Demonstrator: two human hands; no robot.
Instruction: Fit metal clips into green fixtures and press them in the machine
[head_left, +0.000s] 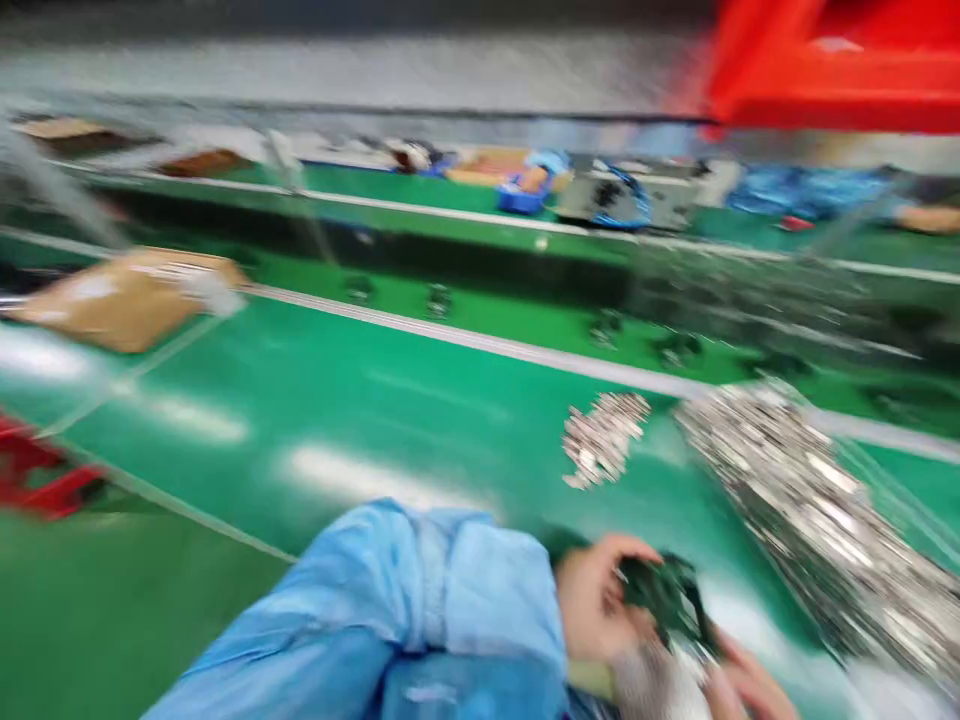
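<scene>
Low in the head view, my left hand [600, 600], below a light blue sleeve, is closed on a small dark, glossy part [664, 595] with gaps in its outline. Motion blur hides the part's exact kind. My right hand [750, 685], cut off by the bottom edge, has its fingers against the same part's lower right side. Something whitish grey [660, 685] shows between the hands, too blurred to name. Just beyond them, a small pile of shiny metal pieces [604, 440] lies on the green bench [420, 400].
To the right lies a big heap of silvery metal pieces [817, 500]. Several dark parts sit on the green strip [517, 340] behind the bench's pale rail. A brown package [135, 295] is at the left, a red bin [840, 70] overhead. Workers' blue sleeves [810, 190] show across.
</scene>
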